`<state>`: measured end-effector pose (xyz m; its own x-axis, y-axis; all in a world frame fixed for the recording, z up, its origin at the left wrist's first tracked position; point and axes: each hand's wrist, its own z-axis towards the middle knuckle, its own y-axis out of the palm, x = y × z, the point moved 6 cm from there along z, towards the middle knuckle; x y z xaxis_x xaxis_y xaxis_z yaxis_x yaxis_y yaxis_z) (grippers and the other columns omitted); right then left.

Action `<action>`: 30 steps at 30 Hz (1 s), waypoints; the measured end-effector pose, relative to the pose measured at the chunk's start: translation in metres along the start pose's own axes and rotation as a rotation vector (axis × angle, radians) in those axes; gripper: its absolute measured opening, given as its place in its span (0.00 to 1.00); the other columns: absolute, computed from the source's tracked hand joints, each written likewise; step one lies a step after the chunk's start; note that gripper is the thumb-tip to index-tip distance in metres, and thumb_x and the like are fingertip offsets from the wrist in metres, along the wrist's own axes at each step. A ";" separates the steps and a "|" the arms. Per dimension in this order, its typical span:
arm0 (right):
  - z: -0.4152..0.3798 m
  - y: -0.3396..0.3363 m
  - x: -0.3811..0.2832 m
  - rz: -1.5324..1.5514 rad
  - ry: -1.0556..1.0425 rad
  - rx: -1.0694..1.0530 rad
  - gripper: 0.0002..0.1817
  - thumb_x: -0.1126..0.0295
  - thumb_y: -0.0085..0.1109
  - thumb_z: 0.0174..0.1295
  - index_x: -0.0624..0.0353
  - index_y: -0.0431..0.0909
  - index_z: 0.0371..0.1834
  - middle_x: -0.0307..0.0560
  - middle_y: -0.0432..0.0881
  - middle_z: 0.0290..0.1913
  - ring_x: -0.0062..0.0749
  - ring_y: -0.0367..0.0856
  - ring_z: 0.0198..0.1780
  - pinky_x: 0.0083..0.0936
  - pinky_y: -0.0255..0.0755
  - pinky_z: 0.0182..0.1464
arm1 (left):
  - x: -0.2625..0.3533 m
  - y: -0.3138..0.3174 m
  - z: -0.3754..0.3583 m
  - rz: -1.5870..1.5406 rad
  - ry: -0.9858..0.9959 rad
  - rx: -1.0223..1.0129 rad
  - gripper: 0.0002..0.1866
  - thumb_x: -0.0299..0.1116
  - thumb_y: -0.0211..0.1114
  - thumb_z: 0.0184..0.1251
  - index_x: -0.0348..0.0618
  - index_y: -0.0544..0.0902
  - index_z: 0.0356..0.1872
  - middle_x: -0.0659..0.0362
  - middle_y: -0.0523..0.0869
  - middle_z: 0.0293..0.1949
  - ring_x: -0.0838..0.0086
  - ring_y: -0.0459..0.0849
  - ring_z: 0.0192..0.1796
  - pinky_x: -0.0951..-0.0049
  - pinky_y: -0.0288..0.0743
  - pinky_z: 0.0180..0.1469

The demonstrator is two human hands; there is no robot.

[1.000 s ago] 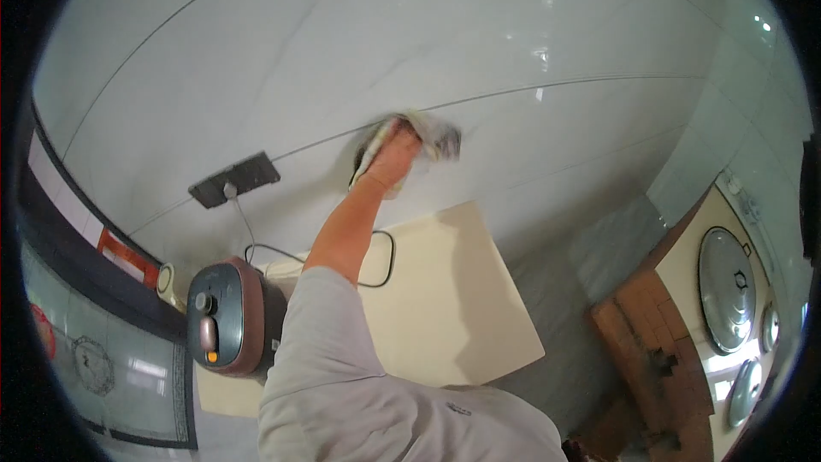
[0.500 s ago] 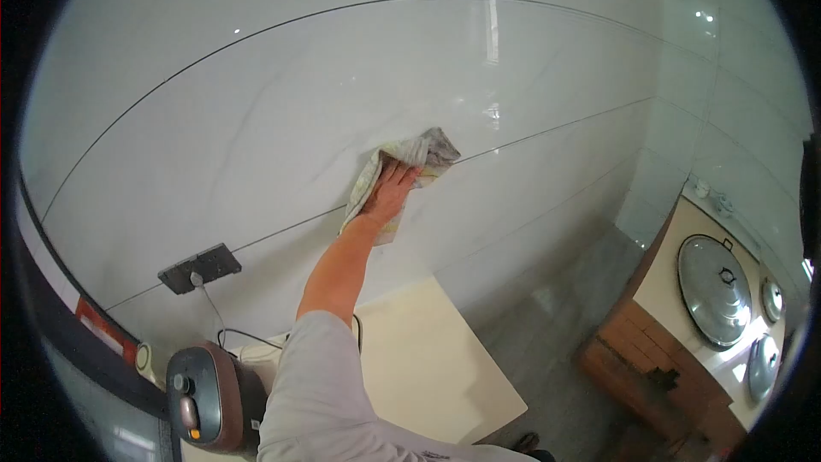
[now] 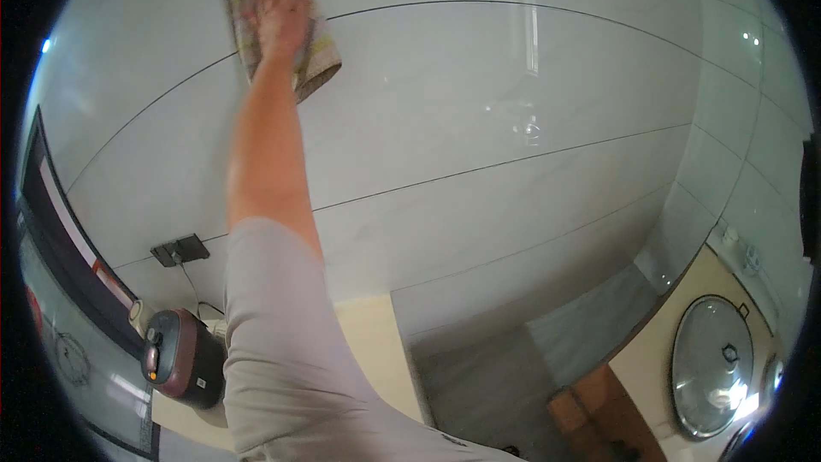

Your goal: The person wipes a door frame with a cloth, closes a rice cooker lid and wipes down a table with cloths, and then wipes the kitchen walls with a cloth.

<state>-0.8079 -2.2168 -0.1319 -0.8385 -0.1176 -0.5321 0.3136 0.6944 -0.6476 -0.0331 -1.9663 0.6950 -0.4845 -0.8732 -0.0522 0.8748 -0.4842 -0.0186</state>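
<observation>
My left hand [image 3: 282, 21] is high on the white tiled wall [image 3: 428, 85], at the upper left of the view. Under its palm and fingers is a patterned cleaning cloth [image 3: 321, 64], held against the tiles. The hand and the cloth's upper part are blurred by motion. One lower corner of the cloth hangs below the wrist, and its top reaches the upper picture edge. My left arm, in a light sleeve, stretches up across the view. My right hand is out of sight.
Below left, a dark electric cooker [image 3: 184, 359] stands on a cream countertop [image 3: 372, 334]. A cord runs near it from a black wall socket [image 3: 180, 250]. At the right, a large metal lid [image 3: 711, 368] lies on a stove top [image 3: 658, 359]. Grey floor [image 3: 487, 385] shows between them.
My left hand has moved the cloth up and left along the wall, from the lower tile seam across the upper one. The view has shifted, and the arm is stretched further.
</observation>
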 end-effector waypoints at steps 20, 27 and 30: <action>0.016 -0.005 0.287 -0.202 0.504 -0.003 0.21 0.54 0.61 0.68 0.56 0.86 0.57 0.54 0.87 0.60 0.50 0.85 0.62 0.42 0.79 0.62 | 0.151 0.028 -0.022 0.109 0.121 0.410 0.29 0.56 0.53 0.82 0.67 0.68 0.80 0.61 0.60 0.83 0.63 0.54 0.85 0.34 0.42 0.82; 0.047 0.045 0.218 0.045 0.484 0.003 0.22 0.55 0.66 0.66 0.61 0.87 0.53 0.57 0.89 0.55 0.54 0.87 0.58 0.45 0.79 0.58 | 0.335 0.073 0.106 0.356 0.194 0.169 0.29 0.58 0.48 0.83 0.65 0.69 0.79 0.61 0.64 0.82 0.62 0.59 0.83 0.39 0.51 0.81; 0.066 0.029 0.134 0.151 0.390 0.085 0.21 0.57 0.62 0.68 0.61 0.85 0.56 0.62 0.89 0.53 0.58 0.86 0.58 0.47 0.78 0.59 | 0.469 0.093 0.045 -0.052 0.459 0.086 0.28 0.52 0.56 0.77 0.58 0.75 0.74 0.58 0.66 0.80 0.58 0.59 0.83 0.40 0.46 0.83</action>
<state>-0.8814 -2.2597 -0.2578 -0.8810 0.2692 -0.3890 0.4676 0.6201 -0.6299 -0.1791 -2.4231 0.7135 -0.4563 -0.7427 -0.4900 0.8361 -0.5463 0.0494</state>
